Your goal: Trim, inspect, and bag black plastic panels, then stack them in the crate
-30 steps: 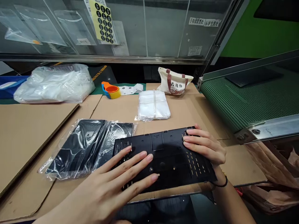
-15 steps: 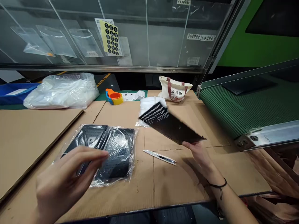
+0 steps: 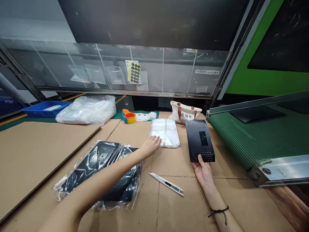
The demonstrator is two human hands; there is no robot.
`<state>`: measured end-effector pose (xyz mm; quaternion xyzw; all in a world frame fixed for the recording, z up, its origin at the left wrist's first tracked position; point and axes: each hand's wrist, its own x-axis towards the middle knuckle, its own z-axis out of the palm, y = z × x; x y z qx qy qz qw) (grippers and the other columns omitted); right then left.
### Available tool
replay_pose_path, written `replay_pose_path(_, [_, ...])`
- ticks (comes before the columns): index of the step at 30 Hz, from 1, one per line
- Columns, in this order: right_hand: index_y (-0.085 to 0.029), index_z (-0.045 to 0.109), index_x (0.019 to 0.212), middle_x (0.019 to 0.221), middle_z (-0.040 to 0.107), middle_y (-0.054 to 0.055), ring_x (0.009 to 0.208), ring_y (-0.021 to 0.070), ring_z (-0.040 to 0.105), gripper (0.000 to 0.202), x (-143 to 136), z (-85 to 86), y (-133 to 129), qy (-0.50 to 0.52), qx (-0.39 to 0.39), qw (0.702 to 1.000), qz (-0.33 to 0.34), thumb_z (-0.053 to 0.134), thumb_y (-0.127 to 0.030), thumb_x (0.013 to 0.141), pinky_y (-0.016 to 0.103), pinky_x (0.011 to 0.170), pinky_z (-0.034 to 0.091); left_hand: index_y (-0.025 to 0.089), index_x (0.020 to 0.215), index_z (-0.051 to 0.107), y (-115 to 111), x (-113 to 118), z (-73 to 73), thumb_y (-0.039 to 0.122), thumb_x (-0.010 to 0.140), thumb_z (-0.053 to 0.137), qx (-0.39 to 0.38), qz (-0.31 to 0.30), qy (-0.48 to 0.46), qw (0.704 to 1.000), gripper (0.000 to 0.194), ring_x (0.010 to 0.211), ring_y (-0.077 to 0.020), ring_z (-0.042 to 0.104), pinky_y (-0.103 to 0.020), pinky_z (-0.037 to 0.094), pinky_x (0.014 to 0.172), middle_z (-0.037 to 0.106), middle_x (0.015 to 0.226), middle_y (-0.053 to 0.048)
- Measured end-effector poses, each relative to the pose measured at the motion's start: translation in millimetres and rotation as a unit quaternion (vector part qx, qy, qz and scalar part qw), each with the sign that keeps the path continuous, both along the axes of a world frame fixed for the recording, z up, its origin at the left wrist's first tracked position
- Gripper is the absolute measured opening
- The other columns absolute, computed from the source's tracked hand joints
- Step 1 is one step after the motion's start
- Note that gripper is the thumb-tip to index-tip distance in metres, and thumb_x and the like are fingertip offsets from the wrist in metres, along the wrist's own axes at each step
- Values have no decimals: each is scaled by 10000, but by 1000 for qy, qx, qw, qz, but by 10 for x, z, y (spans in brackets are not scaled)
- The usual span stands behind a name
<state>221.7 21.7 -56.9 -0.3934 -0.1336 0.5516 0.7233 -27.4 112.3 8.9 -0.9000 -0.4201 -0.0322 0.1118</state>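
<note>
My right hand (image 3: 203, 170) grips the lower edge of a black slotted panel (image 3: 196, 138), thumb in front, holding it up over the cardboard. My left hand (image 3: 151, 145) reaches to the left edge of a stack of clear plastic bags (image 3: 166, 129) bound with a band; its fingers are curled, and whether they pinch a bag cannot be made out. Under my left forearm lie black panels in clear plastic (image 3: 101, 158), partly hidden by the arm. A white utility knife (image 3: 166, 184) rests on the cardboard between my arms.
A green conveyor belt (image 3: 256, 138) with a dark panel stands at the right. Along the back are a cloth bag (image 3: 184, 112), an orange and yellow tape holder (image 3: 129, 116), a plastic bundle (image 3: 88, 109) and a blue tray (image 3: 45, 109). Raised cardboard (image 3: 43, 154) lies left.
My left hand has moved forward and right, from above the wrapped panels to the bag stack. The black panel in my right hand has turned upright, its face now towards me. The view has tilted up.
</note>
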Motion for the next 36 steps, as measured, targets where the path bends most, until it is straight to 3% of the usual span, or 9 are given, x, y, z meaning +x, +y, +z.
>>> replay_pose_path(3, [-187, 669, 690, 696, 743, -33, 570, 123, 683, 430, 7, -16, 0, 6, -1, 1000, -6, 934, -335, 385, 208, 561, 591, 66, 965, 627, 58, 90, -59, 3, 849, 445, -13, 6, 22, 1000, 225, 967, -274, 617, -362, 441, 792, 660, 1001, -214])
replay_pose_path(6, [-180, 655, 647, 657, 730, -32, 538, 120, 670, 410, -18, -34, 0, 2, -2, 1000, -2, 935, -325, 386, 200, 527, 583, 64, 817, 643, 108, 120, -24, 0, 827, 487, -36, 15, 40, 998, 169, 858, -273, 636, -369, 455, 744, 668, 834, -199])
replay_pose_path(9, [-177, 666, 657, 664, 730, -20, 540, 127, 667, 410, -55, -45, -14, -17, -1, 1000, 7, 930, -349, 394, 206, 512, 578, 77, 872, 645, 175, 124, 42, 23, 853, 495, -49, 29, 38, 998, 161, 938, -255, 624, -373, 467, 803, 671, 921, -182])
replay_pose_path(12, [-181, 679, 678, 702, 736, -8, 589, 137, 674, 400, -81, -56, -28, -62, 5, 998, 15, 911, -398, 435, 217, 534, 575, 108, 973, 629, 297, 129, 78, 146, 904, 530, -71, 78, 22, 994, 126, 966, -212, 615, -380, 495, 829, 660, 995, -103])
replay_pose_path(15, [-185, 698, 723, 766, 746, 6, 656, 158, 679, 408, -84, -84, -32, -134, 12, 991, 15, 871, -470, 487, 240, 567, 569, 132, 1002, 620, 457, 142, 68, 323, 908, 568, -110, 130, -5, 985, 219, 897, -176, 627, -376, 531, 796, 647, 990, -53])
replay_pose_path(19, [-157, 726, 742, 799, 748, 46, 747, 207, 675, 391, -79, -135, -48, -260, 24, 965, 9, 816, -496, 570, 264, 614, 540, 135, 1061, 608, 582, 169, 28, 336, 907, 570, -144, 147, -52, 977, 256, 927, -184, 625, -394, 535, 816, 637, 1048, -67])
replay_pose_path(23, [-121, 720, 662, 627, 697, 48, 635, 211, 634, 394, -129, -182, -111, -365, 43, 930, 24, 755, -514, 650, 268, 557, 486, 141, 1105, 594, 606, 183, 12, 333, 906, 571, -166, 146, -93, 971, 277, 958, -194, 619, -406, 532, 830, 624, 1096, -76])
replay_pose_path(30, [-131, 732, 744, 596, 673, 45, 637, 208, 617, 420, -220, -187, -194, -468, 83, 879, 29, 656, -544, 749, 251, 556, 464, 134, 1073, 604, 741, 120, -28, 348, 905, 570, -210, 173, -159, 949, 274, 903, -185, 627, -380, 542, 791, 634, 1045, -61])
replay_pose_path(36, [-134, 710, 716, 582, 652, 54, 575, 190, 584, 471, -211, -166, -207, -527, 89, 845, 13, 561, -571, 812, 248, 520, 429, 135, 1049, 609, 821, 63, -53, 337, 904, 575, -234, 153, -196, 940, 251, 865, -167, 627, -354, 547, 757, 638, 1015, -56])
